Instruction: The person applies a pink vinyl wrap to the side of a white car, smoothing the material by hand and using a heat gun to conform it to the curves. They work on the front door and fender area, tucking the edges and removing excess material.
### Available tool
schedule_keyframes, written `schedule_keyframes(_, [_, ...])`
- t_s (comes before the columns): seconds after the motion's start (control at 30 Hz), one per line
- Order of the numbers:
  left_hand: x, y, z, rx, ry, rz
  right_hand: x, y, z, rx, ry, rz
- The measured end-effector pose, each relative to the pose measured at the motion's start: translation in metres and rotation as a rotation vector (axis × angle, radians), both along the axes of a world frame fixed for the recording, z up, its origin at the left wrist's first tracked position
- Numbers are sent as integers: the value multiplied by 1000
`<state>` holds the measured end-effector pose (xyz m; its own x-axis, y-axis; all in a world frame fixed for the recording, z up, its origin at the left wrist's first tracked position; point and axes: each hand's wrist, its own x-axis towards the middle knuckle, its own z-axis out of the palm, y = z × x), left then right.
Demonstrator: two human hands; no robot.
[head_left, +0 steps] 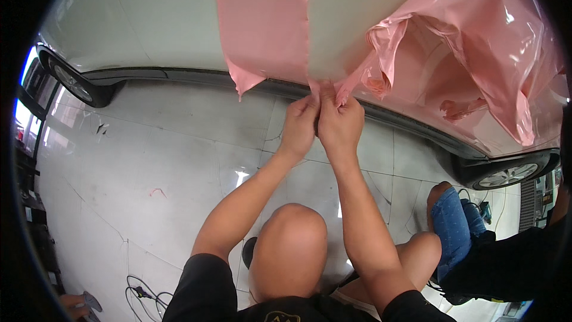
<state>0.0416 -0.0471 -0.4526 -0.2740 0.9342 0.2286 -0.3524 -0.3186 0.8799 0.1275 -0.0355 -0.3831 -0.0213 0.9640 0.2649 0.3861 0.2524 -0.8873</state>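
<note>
Both of my hands meet at the lower edge of a pale car side panel (161, 18). My left hand (300, 124) is closed, its thumb and fingers pinching the lower end of glossy pink film (262, 18) beside the strip's right edge. Right against it, my right hand (339, 120) is closed on a gathered end of pink film (356, 82) that runs up to the right. The fingertips are partly hidden by my knuckles. A bare pale band of panel shows between the strip and the larger loose pink sheet (494, 18), which hangs in folds at the right.
Below the panel runs a dark sill (190, 76), with a wheel (74, 80) at the left and another wheel (506, 176) at the right. A person in blue denim (450, 226) crouches close at my right. Cables (143, 295) lie on the tiled floor (119, 173) at lower left.
</note>
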Motion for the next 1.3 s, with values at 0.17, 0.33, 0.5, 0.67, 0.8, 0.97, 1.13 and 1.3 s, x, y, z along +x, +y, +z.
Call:
schedule_keyframes(0.17, [-35,-5,15,-216,177,-55,0,9,-19,114,-52,-27])
schedule_keyframes(0.33, [-35,14,44,-259,292,-190,-2,-1,-2,25,74,5])
schedule_keyframes(0.5, [-28,18,28,-162,56,-183,-3,2,-13,51,68,-38])
schedule_keyframes(0.67, [-1,31,-6,96,-163,-35,3,0,-10,100,-128,-59])
schedule_keyframes(0.8, [22,24,-7,162,-274,6,16,-2,-6,86,-310,-25])
schedule_keyframes(0.97, [25,16,-7,9,-347,-28,23,4,-7,92,-377,18])
schedule_keyframes(1.13, [29,17,-3,36,-336,16,24,5,1,-46,-226,19])
schedule_keyframes(1.3, [42,15,4,85,-284,189,11,4,2,-42,-203,-31])
